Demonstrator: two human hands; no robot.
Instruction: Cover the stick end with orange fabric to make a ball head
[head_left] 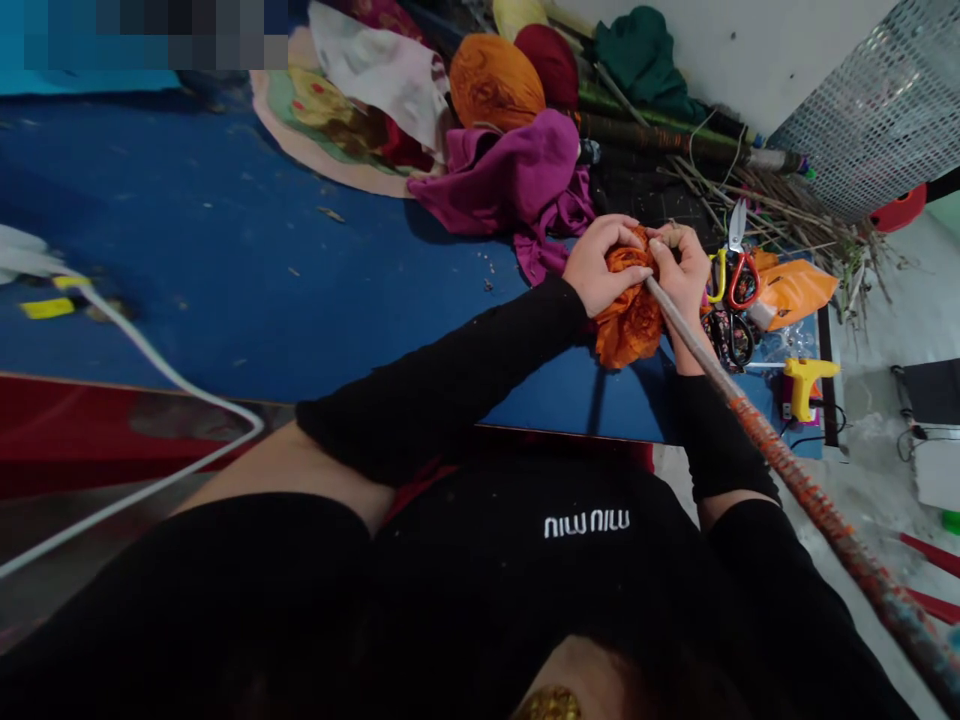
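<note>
My left hand (607, 265) has its fingers closed on a bunched orange cloth (628, 335) with a dark pattern. My right hand (679, 262) pinches the same bundle from the other side, thumb near its top. Between my hands, the tip of a long stick (780, 450) meets the cloth; the stick slants down past my right forearm to the lower right, with orange-red wrapping along it. Whether the stick's end goes into the cloth is hidden by my fingers. Just right of my right hand lie scissors with red handles (744, 278) and a yellow-handled tool (718, 278).
A purple cloth (510, 185), an orange stuffed bundle (495, 80) and a green cloth (641, 60) lie at the back of the blue table (247, 240). Dry twigs (795, 205), an orange packet (799, 292) and a yellow glue gun (808, 385) are at right. A white cable (180, 375) hangs at left.
</note>
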